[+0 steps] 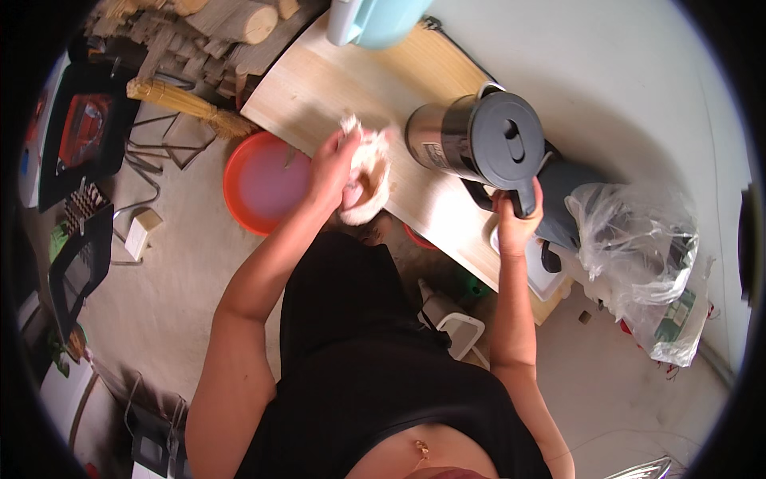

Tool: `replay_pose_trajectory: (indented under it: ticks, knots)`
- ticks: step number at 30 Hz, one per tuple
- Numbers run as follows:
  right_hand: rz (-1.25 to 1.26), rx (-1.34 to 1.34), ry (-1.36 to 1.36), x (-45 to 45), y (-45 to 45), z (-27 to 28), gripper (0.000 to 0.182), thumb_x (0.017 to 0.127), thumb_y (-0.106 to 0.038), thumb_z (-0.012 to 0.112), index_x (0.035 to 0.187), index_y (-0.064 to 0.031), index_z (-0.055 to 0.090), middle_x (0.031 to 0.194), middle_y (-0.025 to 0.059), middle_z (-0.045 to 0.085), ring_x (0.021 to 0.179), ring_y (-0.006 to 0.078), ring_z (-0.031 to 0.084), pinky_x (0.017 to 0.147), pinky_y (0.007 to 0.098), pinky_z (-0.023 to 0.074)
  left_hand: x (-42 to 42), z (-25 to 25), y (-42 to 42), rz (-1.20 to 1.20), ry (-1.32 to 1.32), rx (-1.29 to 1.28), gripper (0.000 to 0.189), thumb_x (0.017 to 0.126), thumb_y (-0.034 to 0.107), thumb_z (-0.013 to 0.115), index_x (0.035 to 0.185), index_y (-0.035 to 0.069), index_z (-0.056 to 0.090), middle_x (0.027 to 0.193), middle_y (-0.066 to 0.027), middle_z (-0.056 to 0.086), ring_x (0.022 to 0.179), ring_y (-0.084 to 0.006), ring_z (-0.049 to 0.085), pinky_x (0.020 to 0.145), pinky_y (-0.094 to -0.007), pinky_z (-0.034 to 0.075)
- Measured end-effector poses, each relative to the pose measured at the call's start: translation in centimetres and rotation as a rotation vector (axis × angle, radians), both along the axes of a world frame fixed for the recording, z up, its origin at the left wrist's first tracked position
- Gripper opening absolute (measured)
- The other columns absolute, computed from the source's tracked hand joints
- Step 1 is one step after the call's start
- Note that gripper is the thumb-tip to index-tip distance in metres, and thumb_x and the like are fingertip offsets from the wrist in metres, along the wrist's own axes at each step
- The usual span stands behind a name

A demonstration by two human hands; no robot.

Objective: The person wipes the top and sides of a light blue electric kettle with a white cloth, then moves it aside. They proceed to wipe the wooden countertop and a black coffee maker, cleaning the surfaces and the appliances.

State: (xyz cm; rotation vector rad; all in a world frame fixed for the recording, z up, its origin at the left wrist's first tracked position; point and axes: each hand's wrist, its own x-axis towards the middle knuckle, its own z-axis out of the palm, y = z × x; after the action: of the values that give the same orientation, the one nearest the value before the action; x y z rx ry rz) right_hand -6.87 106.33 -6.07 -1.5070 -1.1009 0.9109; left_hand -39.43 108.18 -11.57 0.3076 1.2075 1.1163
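Note:
My left hand grips a crumpled, pale, stained cloth above the near edge of a light wooden table. To its right, my right hand is closed around the black handle of a large electric kettle with a metal body and a dark grey lid. The kettle is over the table, tilted in this view; whether its base touches the tabletop I cannot tell. The cloth and the kettle are apart.
An orange-red basin of cloudy liquid sits beside the table. A light blue container stands at the table's far end, a clear plastic bag at right. Stacked firewood, a straw broom and chairs are at left.

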Motion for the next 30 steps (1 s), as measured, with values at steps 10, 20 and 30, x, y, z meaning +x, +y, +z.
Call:
replay_pose_trajectory:
  ticks: [10,20,30]
  knots:
    - [0.086,0.020,-0.074,-0.3,0.9,1.7,0.039,0.092,0.006,0.064,0.129,0.0023,0.052,0.078,0.0067,0.061,0.064,0.0140,0.057,0.062,0.0297,0.0503,10.1,4.8,4.5,0.210,0.630,0.854,0.027,0.102,0.019,0.056,0.119,0.007,0.072,0.122,-0.0132,0.067,0.110,-0.0353,0.061,0.095,-0.0446,0.047]
    - [0.122,-0.037,-0.097,0.0,0.9,1.9,0.048,0.090,0.006,0.061,0.136,0.0031,0.046,0.074,0.0065,0.059,0.062,0.0147,0.057,0.064,0.0333,0.0532,7.7,-6.8,11.0,-0.258,0.731,0.530,0.030,0.099,0.027,0.053,0.097,0.003,0.070,0.097,-0.0214,0.070,0.091,-0.0440,0.066,0.080,-0.0526,0.051]
    - [0.059,-0.029,-0.136,-0.1,0.7,1.7,0.052,0.089,0.009,0.059,0.138,0.0041,0.044,0.082,0.0107,0.064,0.064,0.0166,0.060,0.064,0.0338,0.0538,9.9,0.0,12.9,0.014,0.515,0.819,0.028,0.101,0.026,0.055,0.100,0.000,0.068,0.110,-0.0185,0.071,0.100,-0.0421,0.066,0.086,-0.0485,0.051]
